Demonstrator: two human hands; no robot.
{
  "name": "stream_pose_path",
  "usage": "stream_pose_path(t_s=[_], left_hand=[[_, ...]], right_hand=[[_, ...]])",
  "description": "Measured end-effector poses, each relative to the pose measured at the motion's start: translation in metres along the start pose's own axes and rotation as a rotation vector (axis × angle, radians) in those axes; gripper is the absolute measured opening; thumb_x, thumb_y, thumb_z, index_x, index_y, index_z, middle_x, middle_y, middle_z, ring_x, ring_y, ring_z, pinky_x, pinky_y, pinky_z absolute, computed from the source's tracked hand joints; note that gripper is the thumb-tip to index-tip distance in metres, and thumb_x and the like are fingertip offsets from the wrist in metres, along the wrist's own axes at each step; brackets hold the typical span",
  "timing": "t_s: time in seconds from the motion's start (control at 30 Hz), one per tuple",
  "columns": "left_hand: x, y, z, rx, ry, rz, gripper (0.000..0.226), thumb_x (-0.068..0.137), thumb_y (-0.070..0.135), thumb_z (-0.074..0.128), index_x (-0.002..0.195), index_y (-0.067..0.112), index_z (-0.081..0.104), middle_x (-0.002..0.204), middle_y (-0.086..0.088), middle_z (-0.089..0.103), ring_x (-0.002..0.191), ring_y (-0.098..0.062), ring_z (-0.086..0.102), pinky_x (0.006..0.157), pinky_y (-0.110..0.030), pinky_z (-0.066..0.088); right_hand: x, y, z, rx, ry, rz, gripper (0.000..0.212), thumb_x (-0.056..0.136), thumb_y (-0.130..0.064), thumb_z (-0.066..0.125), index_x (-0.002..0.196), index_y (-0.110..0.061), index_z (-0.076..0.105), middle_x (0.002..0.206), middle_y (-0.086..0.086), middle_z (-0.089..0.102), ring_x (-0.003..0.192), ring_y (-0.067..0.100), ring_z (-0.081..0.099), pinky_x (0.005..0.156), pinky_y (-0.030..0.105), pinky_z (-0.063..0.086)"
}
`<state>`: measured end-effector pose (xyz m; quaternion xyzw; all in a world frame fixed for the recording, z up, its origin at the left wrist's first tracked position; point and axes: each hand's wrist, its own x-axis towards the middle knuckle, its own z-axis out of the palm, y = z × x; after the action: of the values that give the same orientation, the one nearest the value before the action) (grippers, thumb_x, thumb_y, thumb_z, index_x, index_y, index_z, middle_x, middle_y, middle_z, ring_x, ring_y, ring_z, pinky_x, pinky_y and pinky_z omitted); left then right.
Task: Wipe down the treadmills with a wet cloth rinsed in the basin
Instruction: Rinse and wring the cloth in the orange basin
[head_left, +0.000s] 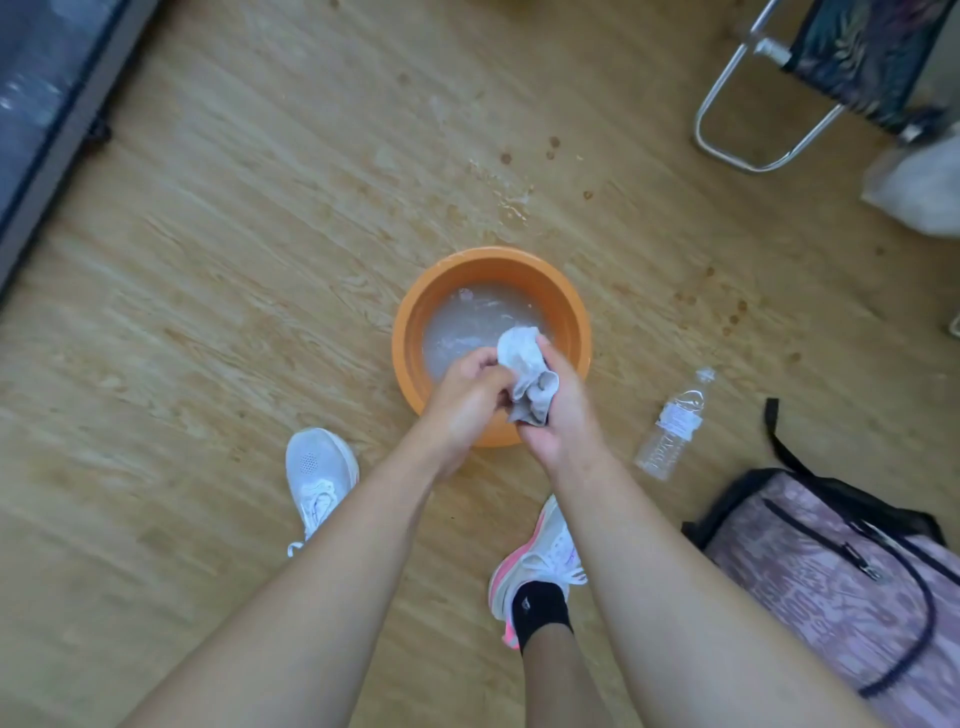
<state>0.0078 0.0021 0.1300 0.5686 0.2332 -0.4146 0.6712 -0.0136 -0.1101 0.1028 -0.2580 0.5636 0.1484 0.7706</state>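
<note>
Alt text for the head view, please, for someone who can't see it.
The left hand and right hand grip a white cloth over an orange basin of cloudy water on a wood floor. A bottle lies right of it.

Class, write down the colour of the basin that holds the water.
Orange: the basin has an orange rim and wall, seen best in the head view, with cloudy water inside.

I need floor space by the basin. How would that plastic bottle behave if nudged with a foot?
The bottle lies on its side, so it would probably roll. It looks clear and empty, so it is likely light, skidding easily on the smooth floor.
</note>
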Motion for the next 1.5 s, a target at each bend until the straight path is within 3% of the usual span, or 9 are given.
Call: stream_pose_path(t_s=[0.13, 0.23, 0.4, 0.5, 0.73, 1.2, 1.3, 1.4, 1.5], left_hand=[[0.018, -0.001, -0.015, 0.813, 0.252, 0.413, 0.021, 0.088, 0.005, 0.071, 0.108, 0.010, 0.075, 0.111, -0.002, 0.059, 0.097, -0.020, 0.061, 0.089, -0.032, 0.050], [0.027, 0.007, -0.026, 0.942, 0.170, 0.524, 0.045, 0.078, 0.006, 0.070, 0.119, 0.024, 0.064, 0.118, 0.005, 0.060, 0.105, -0.018, 0.056, 0.094, -0.038, 0.047], [0.010, 0.014, -0.021, 1.117, 0.082, 0.645, 0.015, 0.077, 0.018, 0.068, 0.087, 0.028, 0.068, 0.084, 0.017, 0.060, 0.092, -0.018, 0.058, 0.080, -0.035, 0.036], [0.010, 0.015, -0.027, 1.139, -0.035, 0.669, 0.033, 0.079, 0.017, 0.052, 0.096, 0.029, 0.079, 0.093, 0.015, 0.073, 0.099, -0.016, 0.058, 0.091, -0.040, 0.037], [0.038, 0.013, -0.055, 0.790, 0.404, 0.519, 0.040, 0.079, -0.012, 0.044, 0.094, 0.014, 0.071, 0.095, 0.004, 0.071, 0.100, -0.020, 0.058, 0.088, -0.021, 0.041], [0.043, -0.004, -0.044, 0.546, 0.244, 0.238, 0.018, 0.101, 0.022, 0.052, 0.116, 0.019, 0.061, 0.109, 0.004, 0.067, 0.097, -0.006, 0.063, 0.094, -0.028, 0.052], [0.045, 0.019, -0.022, 0.317, 0.087, 0.058, 0.037, 0.107, 0.040, 0.053, 0.140, 0.024, 0.057, 0.117, 0.020, 0.062, 0.098, 0.012, 0.059, 0.079, -0.002, 0.043], [0.056, 0.024, -0.016, 0.137, -0.034, -0.075, 0.058, 0.096, 0.061, 0.061, 0.149, 0.038, 0.052, 0.141, 0.018, 0.060, 0.124, 0.003, 0.058, 0.102, -0.017, 0.045], [0.059, 0.023, -0.004, 0.143, -0.014, -0.087, 0.037, 0.098, 0.032, 0.070, 0.135, 0.030, 0.067, 0.110, 0.003, 0.076, 0.093, -0.008, 0.070, 0.077, -0.017, 0.054]], right_hand=[[0.001, 0.010, 0.030, 0.177, 0.098, 0.106, 0.024, 0.106, -0.015, 0.041, 0.095, -0.006, 0.061, 0.071, 0.012, 0.066, 0.054, 0.022, 0.070, 0.049, 0.028, 0.058], [-0.005, 0.014, 0.037, 0.184, 0.123, 0.129, 0.027, 0.105, -0.019, 0.042, 0.097, -0.008, 0.065, 0.077, 0.009, 0.070, 0.052, 0.021, 0.071, 0.046, 0.025, 0.055], [-0.001, 0.001, 0.037, 0.114, 0.100, 0.064, 0.040, 0.099, -0.048, 0.056, 0.112, -0.012, 0.068, 0.096, 0.012, 0.071, 0.086, 0.027, 0.070, 0.076, 0.032, 0.057], [0.011, -0.003, 0.038, -0.048, 0.280, -0.053, 0.026, 0.101, -0.037, 0.067, 0.099, -0.012, 0.067, 0.074, 0.007, 0.068, 0.058, 0.021, 0.063, 0.056, 0.029, 0.050], [0.022, -0.015, 0.051, -0.477, 0.292, -0.031, 0.027, 0.096, -0.028, 0.064, 0.077, -0.018, 0.048, 0.052, 0.000, 0.042, 0.039, 0.015, 0.030, 0.051, 0.022, 0.018], [0.034, -0.022, 0.050, -0.450, 0.257, -0.047, 0.024, 0.105, -0.035, 0.059, 0.092, -0.015, 0.053, 0.048, -0.002, 0.044, 0.039, 0.014, 0.037, 0.043, 0.022, 0.027], [0.020, -0.012, 0.049, -0.340, 0.109, -0.024, 0.042, 0.102, -0.050, 0.059, 0.108, -0.009, 0.070, 0.084, 0.009, 0.077, 0.076, 0.025, 0.073, 0.072, 0.036, 0.057], [-0.001, -0.002, 0.052, -0.266, -0.020, -0.019, 0.060, 0.104, -0.066, 0.044, 0.121, -0.016, 0.071, 0.114, 0.004, 0.079, 0.112, 0.018, 0.074, 0.105, 0.040, 0.054], [-0.014, 0.000, 0.058, -0.088, 0.037, -0.108, 0.059, 0.107, -0.063, 0.038, 0.116, -0.014, 0.069, 0.104, 0.003, 0.076, 0.113, 0.019, 0.071, 0.103, 0.035, 0.053]])
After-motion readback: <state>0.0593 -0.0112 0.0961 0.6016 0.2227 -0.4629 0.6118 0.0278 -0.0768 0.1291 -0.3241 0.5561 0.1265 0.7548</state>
